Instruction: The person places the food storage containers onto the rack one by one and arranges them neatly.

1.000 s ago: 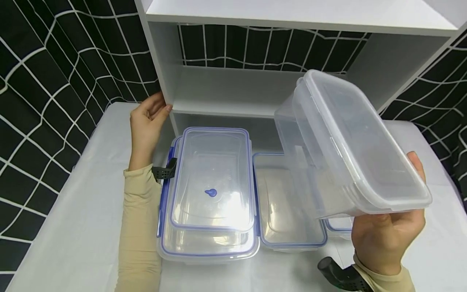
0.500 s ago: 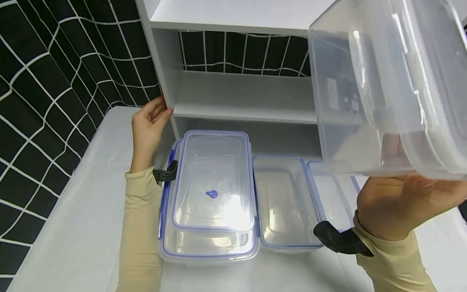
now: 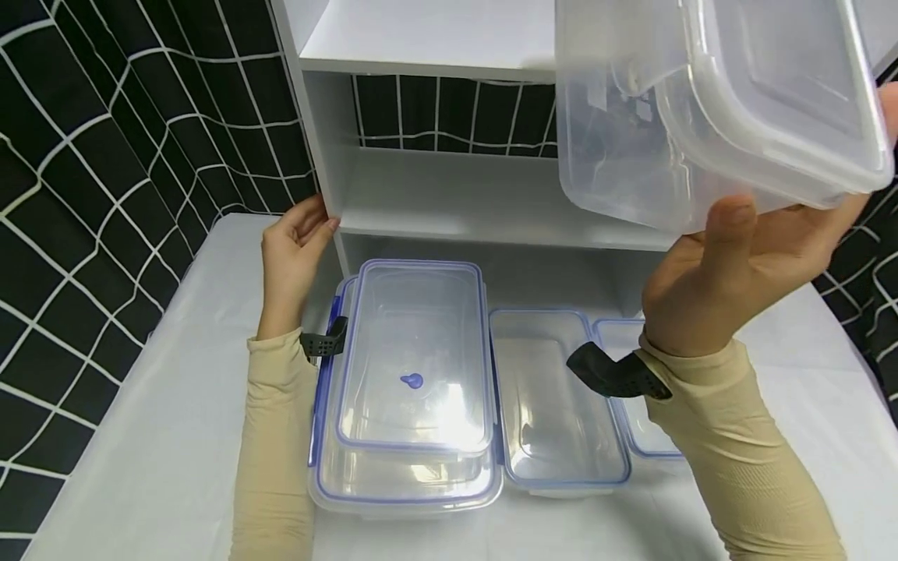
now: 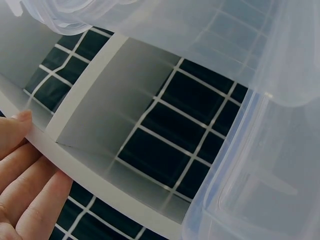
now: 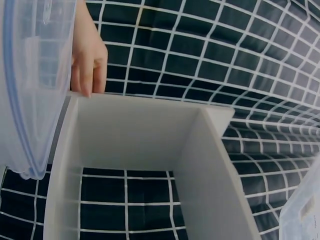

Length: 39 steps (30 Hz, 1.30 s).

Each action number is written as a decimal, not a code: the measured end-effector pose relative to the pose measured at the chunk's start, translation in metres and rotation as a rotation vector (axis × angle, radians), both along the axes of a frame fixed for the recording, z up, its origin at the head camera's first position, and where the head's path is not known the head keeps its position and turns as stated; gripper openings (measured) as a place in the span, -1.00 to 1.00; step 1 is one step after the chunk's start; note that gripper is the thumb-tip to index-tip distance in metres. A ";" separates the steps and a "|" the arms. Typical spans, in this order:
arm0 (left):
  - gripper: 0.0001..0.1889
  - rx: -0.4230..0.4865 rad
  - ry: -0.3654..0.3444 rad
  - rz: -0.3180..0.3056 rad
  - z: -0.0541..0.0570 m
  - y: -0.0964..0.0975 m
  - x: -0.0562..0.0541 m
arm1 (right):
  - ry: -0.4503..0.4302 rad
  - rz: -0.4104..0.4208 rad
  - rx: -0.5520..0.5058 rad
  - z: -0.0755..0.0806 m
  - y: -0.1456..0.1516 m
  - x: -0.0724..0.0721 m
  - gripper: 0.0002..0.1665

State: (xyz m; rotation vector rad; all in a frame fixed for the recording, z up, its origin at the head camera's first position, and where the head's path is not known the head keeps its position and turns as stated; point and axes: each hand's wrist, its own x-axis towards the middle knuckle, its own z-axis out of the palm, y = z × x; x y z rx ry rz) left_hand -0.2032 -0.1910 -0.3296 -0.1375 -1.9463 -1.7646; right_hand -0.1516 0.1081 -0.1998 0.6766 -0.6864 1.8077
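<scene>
Probably, the tilted tub [image 3: 624,148], gripped by the right hand [image 3: 737,273] alone before the upper shelf [image 3: 435,27], could twist loose or knock its edge; the left hand [image 3: 293,257] pinches the unit [image 3: 326,148].

Backdrop: we see a dark surface [image 3: 91,257] ruled with white grid lines, bending in waves, on both sides of the view.
Counter: we look down on a smooth white top [image 3: 161,382] with its left edge running slantwise against the grid.
Shelving: we face a white shelf unit [image 3: 449,195], the grid showing through its back.
Light: we find the upper board [image 3: 428,31] bright, the lowest compartment [image 3: 547,280] greyer, and a soft shadow on the counter.
</scene>
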 end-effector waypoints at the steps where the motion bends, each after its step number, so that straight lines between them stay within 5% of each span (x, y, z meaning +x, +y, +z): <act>1: -0.63 0.001 -0.001 -0.001 0.000 0.000 0.000 | -0.003 -0.018 0.017 0.001 -0.003 -0.002 0.54; 5: -0.63 0.009 0.000 0.003 -0.001 0.001 0.000 | -0.051 -0.060 0.065 0.005 -0.017 -0.009 0.57; 9: -0.63 0.029 -0.009 0.003 -0.002 0.002 0.001 | -0.106 -0.012 0.089 0.006 -0.030 -0.013 0.57; 19: -0.62 0.023 -0.006 0.002 0.001 0.004 0.000 | -0.074 0.026 0.228 0.016 -0.046 -0.027 0.29; 28: -0.64 0.020 -0.007 0.024 0.000 0.000 0.000 | -0.229 0.047 0.513 0.039 -0.048 -0.035 -0.21; 39: -0.64 0.017 -0.010 0.024 -0.001 0.001 0.001 | -0.463 -0.016 0.735 0.057 -0.051 -0.040 -0.17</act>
